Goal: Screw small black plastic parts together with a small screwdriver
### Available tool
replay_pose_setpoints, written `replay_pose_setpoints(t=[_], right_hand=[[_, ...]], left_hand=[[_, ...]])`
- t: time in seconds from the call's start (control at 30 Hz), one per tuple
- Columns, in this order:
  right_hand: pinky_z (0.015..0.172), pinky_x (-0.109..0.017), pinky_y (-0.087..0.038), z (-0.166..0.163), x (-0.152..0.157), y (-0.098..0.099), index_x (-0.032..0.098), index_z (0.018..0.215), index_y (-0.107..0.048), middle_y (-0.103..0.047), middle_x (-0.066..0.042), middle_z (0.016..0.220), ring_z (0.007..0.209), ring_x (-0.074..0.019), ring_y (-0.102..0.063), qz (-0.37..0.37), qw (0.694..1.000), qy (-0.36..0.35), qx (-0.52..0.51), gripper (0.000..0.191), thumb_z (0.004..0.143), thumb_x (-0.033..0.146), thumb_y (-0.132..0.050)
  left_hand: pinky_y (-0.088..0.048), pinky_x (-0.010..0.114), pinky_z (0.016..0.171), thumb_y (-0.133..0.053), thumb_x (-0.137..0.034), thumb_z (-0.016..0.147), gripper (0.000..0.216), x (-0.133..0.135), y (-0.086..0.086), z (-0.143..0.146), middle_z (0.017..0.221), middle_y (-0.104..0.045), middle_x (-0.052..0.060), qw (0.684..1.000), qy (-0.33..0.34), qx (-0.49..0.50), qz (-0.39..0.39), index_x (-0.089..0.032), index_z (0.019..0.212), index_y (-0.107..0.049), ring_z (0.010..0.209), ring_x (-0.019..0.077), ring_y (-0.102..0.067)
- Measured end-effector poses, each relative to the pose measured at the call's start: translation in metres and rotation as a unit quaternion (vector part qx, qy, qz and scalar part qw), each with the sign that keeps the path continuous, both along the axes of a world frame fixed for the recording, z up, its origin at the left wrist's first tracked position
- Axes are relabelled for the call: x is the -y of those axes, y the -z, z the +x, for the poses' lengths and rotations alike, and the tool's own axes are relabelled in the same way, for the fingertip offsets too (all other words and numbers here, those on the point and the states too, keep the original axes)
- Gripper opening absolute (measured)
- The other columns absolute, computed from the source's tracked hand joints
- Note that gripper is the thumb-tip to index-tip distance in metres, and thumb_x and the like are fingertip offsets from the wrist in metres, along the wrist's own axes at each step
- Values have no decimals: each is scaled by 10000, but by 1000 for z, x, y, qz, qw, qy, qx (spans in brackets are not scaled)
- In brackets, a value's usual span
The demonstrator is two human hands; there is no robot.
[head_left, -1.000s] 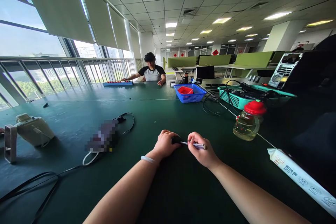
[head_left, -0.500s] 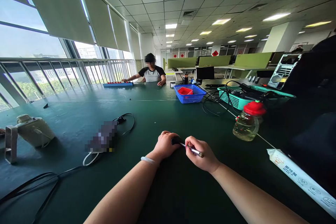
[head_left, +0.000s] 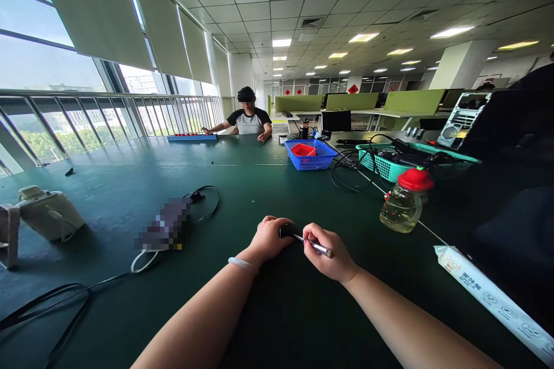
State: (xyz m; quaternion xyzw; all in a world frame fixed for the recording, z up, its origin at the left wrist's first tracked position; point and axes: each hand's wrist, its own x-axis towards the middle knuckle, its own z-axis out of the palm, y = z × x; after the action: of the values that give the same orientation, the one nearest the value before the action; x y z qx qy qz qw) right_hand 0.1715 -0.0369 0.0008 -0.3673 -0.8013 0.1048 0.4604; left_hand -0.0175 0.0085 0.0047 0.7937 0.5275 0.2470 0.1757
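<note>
Seen from the wearer's head, two bare forearms reach in over a dark green desk (head_left: pixel 234 184). The left hand (head_left: pixel 268 238), with a pale bracelet (head_left: pixel 241 264) at its wrist, is closed around a small black object (head_left: pixel 287 231) at the middle of the desk, directly in front of the wearer. The right hand (head_left: pixel 331 255), just beside it, grips a slim pen-like tool (head_left: pixel 321 248) between thumb and fingers. The tool slants, its thin shaft aimed at the black object; whether the tip touches is too small to tell.

To the left are a pixelated dark device (head_left: pixel 167 223) with a cable and a beige jug (head_left: pixel 52 214). To the right stand a clear bottle (head_left: pixel 400 210) with a red lid and a long white packet (head_left: pixel 493 297). Farther back are a blue basket (head_left: pixel 309 162) holding a red container (head_left: pixel 303 150), and a teal basket (head_left: pixel 392 170) of black cables. Across the desk sits another person (head_left: pixel 251 123), one hand at a long blue tray (head_left: pixel 191 138).
</note>
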Motion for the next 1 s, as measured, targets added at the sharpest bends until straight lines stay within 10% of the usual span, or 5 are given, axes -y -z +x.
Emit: replay_pose_setpoints(t=[0.53, 1.0], right_hand=[[429, -229, -340, 5, -20, 13, 242, 774, -491, -438, 84, 525, 423, -103, -422, -237, 931, 13, -277, 134, 797, 356, -558], [527, -245, -371, 2, -6, 0, 236, 781, -502, -442, 64, 583, 516, -116, -439, -107, 982, 12, -154, 35, 784, 244, -536]], left_hand=[[-455, 385, 1043, -763, -270, 721, 410, -2, 1, 0, 1132, -727, 32, 1000, 0, -6, -4, -274, 1127, -710, 1171, 256, -579], [-457, 390, 1036, -765, -267, 731, 413, -2, 1, 1, 1120, -728, 40, 1000, 2, -8, 1, -254, 1138, -694, 1167, 256, -582]])
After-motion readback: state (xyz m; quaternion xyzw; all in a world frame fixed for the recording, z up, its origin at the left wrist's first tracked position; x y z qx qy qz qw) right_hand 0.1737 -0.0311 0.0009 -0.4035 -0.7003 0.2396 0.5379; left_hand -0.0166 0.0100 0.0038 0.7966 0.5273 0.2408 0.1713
